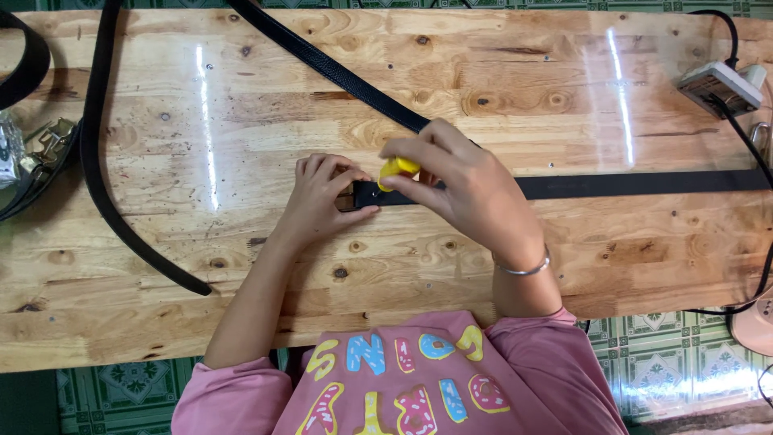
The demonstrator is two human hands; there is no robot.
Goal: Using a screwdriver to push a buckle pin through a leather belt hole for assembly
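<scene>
A belt lies across the table, a second belt left, a power strip far right.

On the glossy wooden counter lie a curved black strap, a white power strip with black cable, and metal buckles; green patterned floor tiles lie below.

Pink lettered shirt, silver bangle on right wrist.
</scene>
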